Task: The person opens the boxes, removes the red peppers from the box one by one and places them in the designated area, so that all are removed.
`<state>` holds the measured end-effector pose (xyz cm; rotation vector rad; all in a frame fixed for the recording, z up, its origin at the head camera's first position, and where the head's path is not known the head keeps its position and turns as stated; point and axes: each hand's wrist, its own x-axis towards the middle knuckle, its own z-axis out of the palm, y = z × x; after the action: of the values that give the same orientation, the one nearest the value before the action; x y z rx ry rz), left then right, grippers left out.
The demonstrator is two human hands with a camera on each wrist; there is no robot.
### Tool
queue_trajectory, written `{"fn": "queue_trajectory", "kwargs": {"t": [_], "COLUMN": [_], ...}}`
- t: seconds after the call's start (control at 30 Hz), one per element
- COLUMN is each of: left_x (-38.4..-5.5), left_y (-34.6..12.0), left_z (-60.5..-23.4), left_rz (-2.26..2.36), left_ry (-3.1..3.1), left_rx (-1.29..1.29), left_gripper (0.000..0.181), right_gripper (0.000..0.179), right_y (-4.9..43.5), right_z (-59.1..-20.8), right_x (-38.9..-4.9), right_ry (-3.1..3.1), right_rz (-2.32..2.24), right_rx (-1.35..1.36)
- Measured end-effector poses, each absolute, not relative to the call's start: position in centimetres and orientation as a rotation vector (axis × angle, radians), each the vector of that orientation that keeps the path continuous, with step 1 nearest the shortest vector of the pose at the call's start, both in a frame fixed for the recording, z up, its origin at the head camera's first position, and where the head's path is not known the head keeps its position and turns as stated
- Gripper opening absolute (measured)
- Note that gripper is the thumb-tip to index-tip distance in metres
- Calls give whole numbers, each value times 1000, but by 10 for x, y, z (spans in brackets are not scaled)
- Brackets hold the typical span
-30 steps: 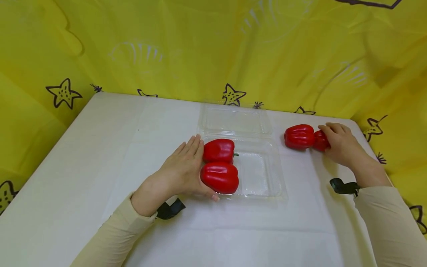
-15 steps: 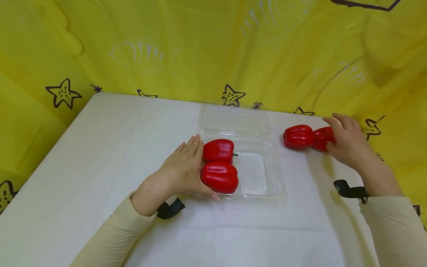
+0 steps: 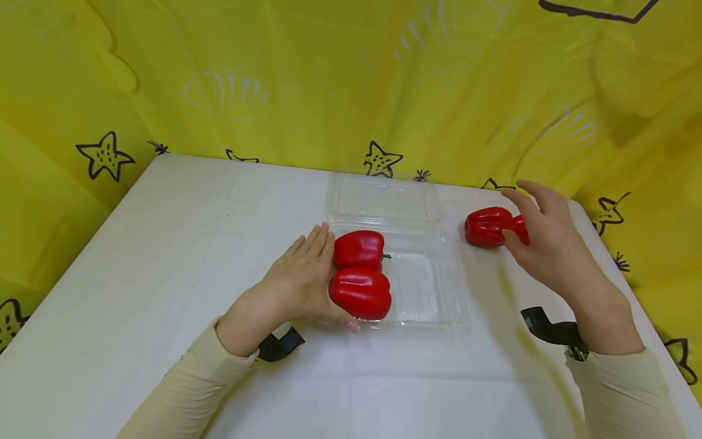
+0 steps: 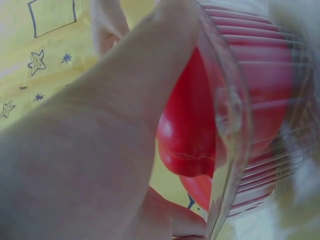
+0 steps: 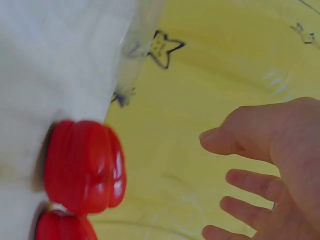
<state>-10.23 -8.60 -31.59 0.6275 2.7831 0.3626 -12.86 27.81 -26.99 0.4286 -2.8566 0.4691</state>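
Observation:
Two red bell peppers lie in the left half of a clear plastic clamshell container (image 3: 421,283). The rear pepper (image 3: 359,249) has a green stem pointing right; the front pepper (image 3: 360,294) is beside it. My left hand (image 3: 298,283) rests along the container's left side, fingers straight, thumb at the front corner. Two more bell peppers lie end to end on the table to the right. My right hand (image 3: 551,244) is above them, fingers spread and holding nothing. It partly hides the right pepper (image 3: 521,230), while the left pepper (image 3: 484,227) shows nearly whole.
The container's clear lid (image 3: 384,198) lies folded back toward the rear edge of the white table (image 3: 263,207). A yellow patterned curtain (image 3: 307,79) hangs behind and along both sides.
My right hand has let go of the right pepper, drawn off it to the right, then come back left over the pair. My left hand has stayed in place.

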Motion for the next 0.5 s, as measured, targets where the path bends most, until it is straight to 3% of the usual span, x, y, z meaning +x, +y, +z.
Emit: {"fn": "queue_trajectory", "kwargs": {"t": [0.5], "left_x": [-101], "left_y": [-87], "left_z": [-315], "left_rz": [363], "left_ry": [2787], "left_rx": [635], "left_gripper": [140], "right_gripper": [68], "right_y": [214], "right_z": [-268], "right_x": [-96], "right_ry": [-2825], "right_rz": [488], "right_rx": [645]}}
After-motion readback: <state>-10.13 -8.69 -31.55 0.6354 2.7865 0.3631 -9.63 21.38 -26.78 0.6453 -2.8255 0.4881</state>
